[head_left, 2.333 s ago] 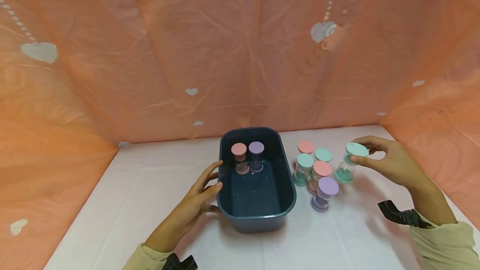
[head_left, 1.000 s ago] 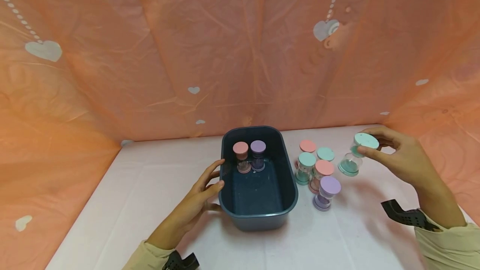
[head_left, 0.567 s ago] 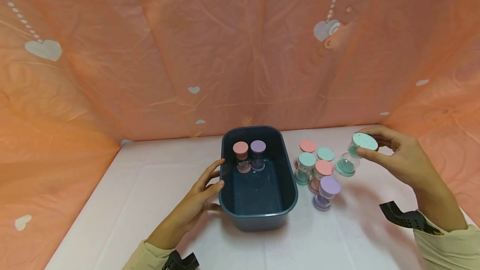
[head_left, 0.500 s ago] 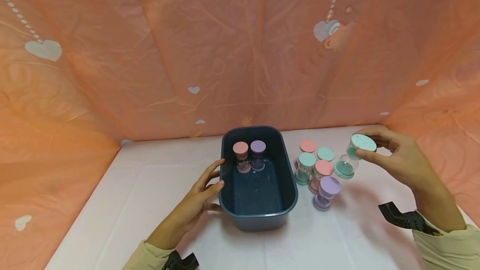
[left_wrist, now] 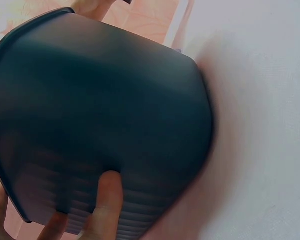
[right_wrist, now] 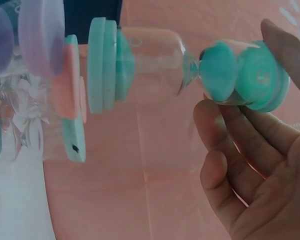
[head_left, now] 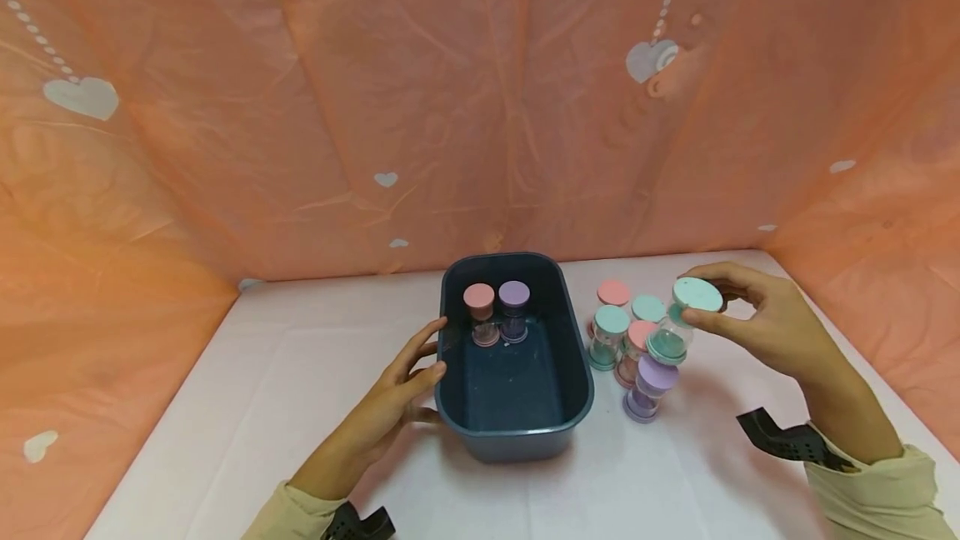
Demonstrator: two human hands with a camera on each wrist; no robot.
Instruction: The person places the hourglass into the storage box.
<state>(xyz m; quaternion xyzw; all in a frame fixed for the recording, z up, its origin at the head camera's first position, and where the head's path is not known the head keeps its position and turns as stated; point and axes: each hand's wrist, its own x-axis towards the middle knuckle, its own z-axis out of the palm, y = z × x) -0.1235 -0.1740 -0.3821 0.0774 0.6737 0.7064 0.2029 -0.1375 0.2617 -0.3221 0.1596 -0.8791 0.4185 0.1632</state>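
My right hand (head_left: 780,323) pinches a sand timer with mint caps (head_left: 697,295) by its upper end, thumb on the near side and fingers behind. It hangs upright above the table, over the right of a cluster. That cluster holds another mint sand timer (head_left: 611,321), a purple one (head_left: 657,372), pink ones and one more mint. My left hand (head_left: 390,398) rests its fingertips against the outer left side of a dark blue bin (left_wrist: 100,100); in the left wrist view the fingers (left_wrist: 110,192) press its ribbed wall. A pink sand timer (head_left: 479,296) and a purple one (head_left: 514,294) stand inside, toward the back.
A white table (head_left: 300,340) bears the bin at its middle, with the cluster close to the bin's right side. Orange sheeting (head_left: 375,107) with heart prints encloses the back and both sides.
My right hand first lifted the mint sand timer up and right, then moved it left and down, over the cluster's edge. The left hand and the bin stay put.
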